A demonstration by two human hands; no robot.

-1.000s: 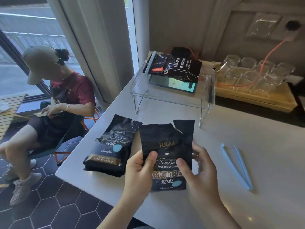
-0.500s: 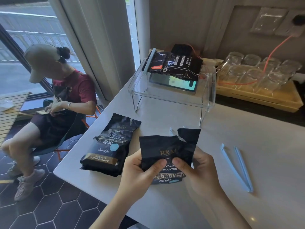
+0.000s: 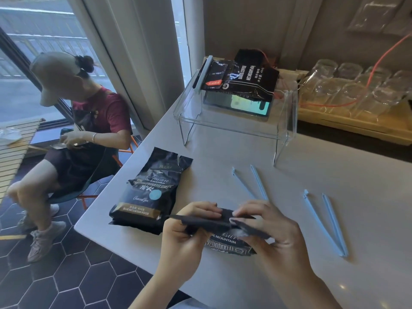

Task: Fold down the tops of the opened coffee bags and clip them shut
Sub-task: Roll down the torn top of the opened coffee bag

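A black coffee bag (image 3: 225,243) lies on the white table (image 3: 289,275) in front of me, its top bent over towards me into a flat fold. My left hand (image 3: 187,237) pinches the fold's left end and my right hand (image 3: 267,230) presses its right end. A second black coffee bag (image 3: 151,190) lies to the left with its torn top open. Two light blue clips lie open on the table: one (image 3: 249,182) just beyond my hands, one (image 3: 325,221) to the right.
A clear acrylic stand (image 3: 236,121) at the back holds a tablet and another black bag (image 3: 243,79). Upturned glasses (image 3: 356,85) sit on a wooden tray at the back right. A person sits on a chair left of the table, close to its edge.
Both hands have bent the bag's top down towards me, so its front print is now mostly covered. A second blue clip has come into view beyond my hands.
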